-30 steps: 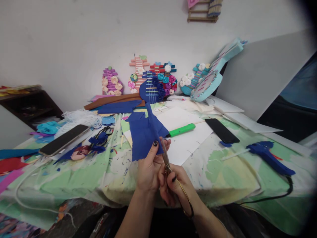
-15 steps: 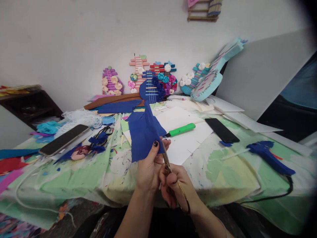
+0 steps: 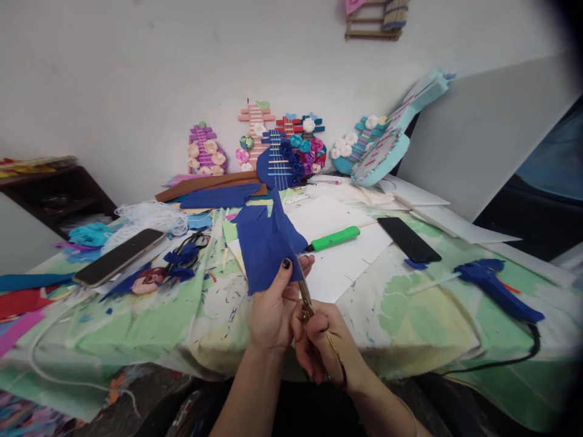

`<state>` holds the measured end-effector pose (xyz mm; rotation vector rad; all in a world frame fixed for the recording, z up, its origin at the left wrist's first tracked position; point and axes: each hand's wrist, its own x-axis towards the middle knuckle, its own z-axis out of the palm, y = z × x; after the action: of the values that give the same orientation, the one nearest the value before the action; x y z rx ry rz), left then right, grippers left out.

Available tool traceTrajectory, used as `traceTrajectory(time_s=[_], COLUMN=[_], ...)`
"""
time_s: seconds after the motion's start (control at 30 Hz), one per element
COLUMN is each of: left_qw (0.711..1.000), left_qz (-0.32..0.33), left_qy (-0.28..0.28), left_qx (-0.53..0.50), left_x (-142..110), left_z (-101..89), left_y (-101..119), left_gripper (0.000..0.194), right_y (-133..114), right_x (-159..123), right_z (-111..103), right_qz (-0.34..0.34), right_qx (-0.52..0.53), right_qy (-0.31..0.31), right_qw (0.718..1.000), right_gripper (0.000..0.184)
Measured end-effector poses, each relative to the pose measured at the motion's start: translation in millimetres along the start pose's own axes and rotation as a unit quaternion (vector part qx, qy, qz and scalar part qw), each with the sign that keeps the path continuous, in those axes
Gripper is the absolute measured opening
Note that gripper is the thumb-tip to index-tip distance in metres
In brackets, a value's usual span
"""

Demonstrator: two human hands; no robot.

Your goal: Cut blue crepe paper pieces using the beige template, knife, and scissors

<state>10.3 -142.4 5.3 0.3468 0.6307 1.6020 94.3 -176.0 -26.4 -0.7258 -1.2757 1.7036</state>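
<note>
My left hand [image 3: 272,309] pinches the lower right corner of a dark blue felt piece [image 3: 266,243], thumb on top, holding it up over the table's near edge. My right hand [image 3: 324,349] is closed through the gold handles of a pair of scissors [image 3: 306,297]. The scissor blades point up and away, meeting the felt's edge beside my left thumb. Both hands touch each other just in front of the table.
On the paint-spattered green cloth [image 3: 410,309] lie white sheets [image 3: 339,252], a green marker [image 3: 334,238], a black phone [image 3: 408,239], a second phone [image 3: 117,257] at left, and a blue glue gun [image 3: 498,290] with its cord. Decorated foam guitars [image 3: 282,152] lean on the wall.
The scissor handles have drawn closer together in my right hand, and the blades have closed on the felt's edge. The felt has shifted slightly. My left hand's hold is the same.
</note>
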Motion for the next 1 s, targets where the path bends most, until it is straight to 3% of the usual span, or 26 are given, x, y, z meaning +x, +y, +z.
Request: traceTrajectory(time_s=[0.3,0.63,0.8,1.0], left_qw=[0.999,0.997,0.994,0.994], left_qz=[-0.031,-0.067,-0.082,-0.084], left_qy=[0.041,0.017,-0.021,-0.014], left_qx=[-0.007,0.027,0.065,0.068], left_x=[-1,-3,-2,0], left_z=[4.0,1.5,-7.5,-11.3], left_y=[1,4,1,-3], left_gripper=[0.019,0.023,0.019,0.012], right_y=[0,3,1,-5], right_x=[-1,-1,1,3], right_z=[0,-6,-5,-2], right_qz=[-0.036,-0.068,-0.061,-0.058], right_qx=[0.006,0.026,0.024,0.013], right_qy=[-0.012,-0.065,-0.051,-0.022], right_qw=[0.999,0.995,0.997,0.998], right_gripper=[0.07,0.073,0.076,0.076])
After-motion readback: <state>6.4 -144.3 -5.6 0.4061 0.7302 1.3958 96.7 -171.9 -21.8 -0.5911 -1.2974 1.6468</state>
